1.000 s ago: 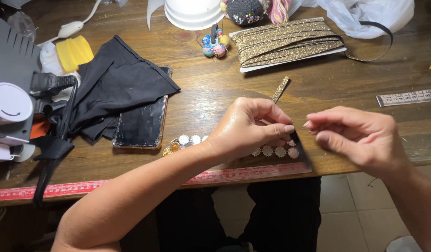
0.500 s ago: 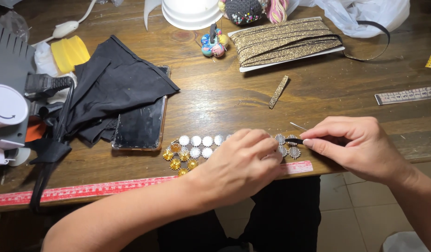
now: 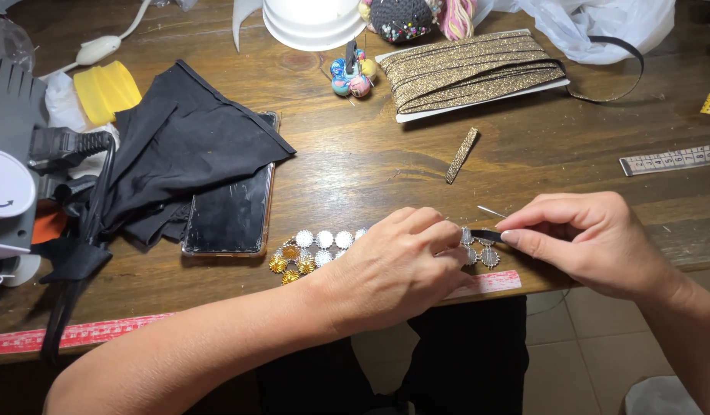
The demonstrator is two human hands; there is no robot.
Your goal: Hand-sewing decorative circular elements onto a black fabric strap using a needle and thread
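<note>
Both hands pinch: right hand [image 3: 593, 242] grips a black strip [image 3: 487, 234], left hand [image 3: 397, 265] the rhinestone trim [image 3: 324, 240] (needle [image 3: 491, 210] above).

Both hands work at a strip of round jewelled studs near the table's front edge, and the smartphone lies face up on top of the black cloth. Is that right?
Not quite. The head view shows the smartphone lying on the wooden table with the black cloth draped over its upper edge, not under it. The rest holds: left hand and right hand work at the strip of round studs near the front edge.
</note>
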